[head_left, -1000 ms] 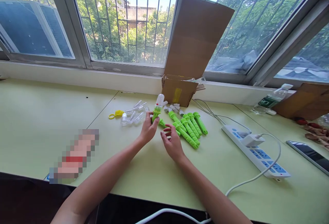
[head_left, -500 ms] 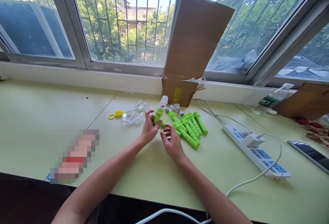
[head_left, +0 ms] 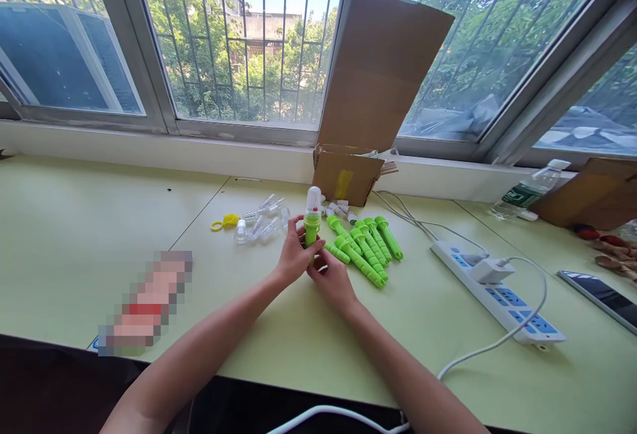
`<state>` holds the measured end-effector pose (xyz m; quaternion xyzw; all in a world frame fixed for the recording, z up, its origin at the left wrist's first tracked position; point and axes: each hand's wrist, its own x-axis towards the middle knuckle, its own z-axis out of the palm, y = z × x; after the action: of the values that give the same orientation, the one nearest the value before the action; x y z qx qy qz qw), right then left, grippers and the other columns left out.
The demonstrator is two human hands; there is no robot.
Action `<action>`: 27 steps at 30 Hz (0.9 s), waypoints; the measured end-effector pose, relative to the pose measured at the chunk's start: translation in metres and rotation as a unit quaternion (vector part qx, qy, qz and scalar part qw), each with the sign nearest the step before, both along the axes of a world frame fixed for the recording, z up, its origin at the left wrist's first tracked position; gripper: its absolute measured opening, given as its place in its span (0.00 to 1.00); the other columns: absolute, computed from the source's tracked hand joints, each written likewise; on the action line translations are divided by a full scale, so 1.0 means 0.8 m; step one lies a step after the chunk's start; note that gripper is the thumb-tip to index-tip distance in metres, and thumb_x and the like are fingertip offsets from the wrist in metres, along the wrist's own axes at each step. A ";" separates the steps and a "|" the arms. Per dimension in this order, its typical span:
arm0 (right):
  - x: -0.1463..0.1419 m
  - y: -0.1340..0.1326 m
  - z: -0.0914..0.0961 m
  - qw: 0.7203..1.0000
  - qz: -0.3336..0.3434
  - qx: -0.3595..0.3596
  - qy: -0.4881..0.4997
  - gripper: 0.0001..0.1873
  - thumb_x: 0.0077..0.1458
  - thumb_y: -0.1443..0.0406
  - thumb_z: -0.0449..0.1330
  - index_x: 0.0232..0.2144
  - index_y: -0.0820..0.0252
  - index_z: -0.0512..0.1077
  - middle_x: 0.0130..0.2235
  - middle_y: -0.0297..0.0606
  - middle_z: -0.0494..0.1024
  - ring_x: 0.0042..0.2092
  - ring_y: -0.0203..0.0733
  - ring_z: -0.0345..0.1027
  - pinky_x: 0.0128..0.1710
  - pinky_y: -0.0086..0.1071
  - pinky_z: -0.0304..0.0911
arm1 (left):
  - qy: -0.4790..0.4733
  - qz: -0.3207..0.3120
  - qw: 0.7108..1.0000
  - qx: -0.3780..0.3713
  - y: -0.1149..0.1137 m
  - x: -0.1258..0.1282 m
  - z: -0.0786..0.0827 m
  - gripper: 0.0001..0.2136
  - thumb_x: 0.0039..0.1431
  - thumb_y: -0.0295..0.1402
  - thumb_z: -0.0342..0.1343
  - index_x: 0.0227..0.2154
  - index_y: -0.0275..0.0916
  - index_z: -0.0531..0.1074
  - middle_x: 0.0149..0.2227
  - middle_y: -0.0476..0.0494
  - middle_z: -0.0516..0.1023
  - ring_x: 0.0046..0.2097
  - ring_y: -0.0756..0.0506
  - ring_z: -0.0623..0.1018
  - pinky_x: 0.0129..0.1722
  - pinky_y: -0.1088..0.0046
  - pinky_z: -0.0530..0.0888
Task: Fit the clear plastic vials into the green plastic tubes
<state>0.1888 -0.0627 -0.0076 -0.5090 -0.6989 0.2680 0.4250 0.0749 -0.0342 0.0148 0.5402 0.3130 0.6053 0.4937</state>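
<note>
A green plastic light stick with a clear dome cap (head_left: 312, 214) stands nearly upright above the table. Something small and red shows inside its cap. My left hand (head_left: 297, 253) is closed around its green body, thumb across the front. At its lower end, the fingers of my right hand (head_left: 332, 279) are closed together on it; their tips are partly hidden. Several green plastic handles (head_left: 365, 255) lie just right of my hands. To the left are several clear plastic caps (head_left: 261, 221) and a yellow piece with a ring (head_left: 226, 221).
Small white parts (head_left: 341, 207) lie before an open cardboard box (head_left: 348, 175) at the window. On the right are a white power strip (head_left: 497, 291) with cables, a phone (head_left: 600, 300) and a water bottle (head_left: 530, 190). A blurred-out item (head_left: 146, 304) lies at left.
The light stick has gone from tilted to nearly upright. My right hand has moved up and left, and its fingers have closed on the stick's lower end.
</note>
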 end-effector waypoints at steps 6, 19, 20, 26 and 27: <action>-0.002 -0.001 0.001 1.000 0.008 0.004 0.030 0.08 0.53 0.60 0.56 0.31 0.59 0.69 0.28 0.36 0.73 0.28 0.39 0.65 0.26 0.31 0.62 | 0.016 -0.012 1.000 0.002 -0.001 -0.001 0.002 0.26 0.50 0.34 0.62 0.48 0.43 0.56 0.32 0.50 0.72 0.34 0.49 0.74 0.35 0.72 0.72; -0.001 -0.001 0.003 0.998 0.023 -0.007 0.055 0.10 0.55 0.59 0.55 0.33 0.59 0.71 0.30 0.37 0.74 0.28 0.39 0.66 0.27 0.31 0.62 | 0.014 -0.032 0.999 0.007 0.002 -0.003 -0.002 0.23 0.53 0.33 0.60 0.50 0.43 0.57 0.36 0.46 0.73 0.38 0.47 0.76 0.40 0.68 0.73; -0.001 -0.001 0.004 0.998 0.022 -0.007 0.054 0.10 0.55 0.59 0.55 0.33 0.59 0.71 0.30 0.37 0.74 0.28 0.39 0.66 0.27 0.32 0.62 | 0.020 -0.027 0.999 0.007 0.002 -0.004 -0.003 0.24 0.53 0.33 0.60 0.50 0.43 0.57 0.36 0.46 0.74 0.39 0.47 0.76 0.40 0.68 0.73; 0.000 -0.001 0.003 0.999 0.015 -0.010 0.044 0.10 0.55 0.58 0.55 0.34 0.59 0.71 0.30 0.37 0.74 0.28 0.39 0.66 0.27 0.32 0.62 | 0.024 -0.018 1.000 0.006 0.000 -0.006 0.000 0.32 0.52 0.33 0.60 0.57 0.47 0.51 0.35 0.48 0.75 0.35 0.49 0.76 0.38 0.70 0.72; 0.000 0.000 0.002 0.999 0.016 -0.010 0.043 0.10 0.55 0.58 0.55 0.34 0.59 0.71 0.30 0.37 0.74 0.28 0.39 0.66 0.27 0.32 0.62 | 0.025 -0.017 1.000 0.007 -0.001 -0.006 0.000 0.33 0.52 0.33 0.61 0.58 0.48 0.50 0.34 0.49 0.75 0.34 0.50 0.75 0.37 0.70 0.72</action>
<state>0.1885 -0.0631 -0.0057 -0.4899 -0.6854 0.3039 0.4448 0.0699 -0.0349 0.0152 0.5638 0.3116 0.5855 0.4922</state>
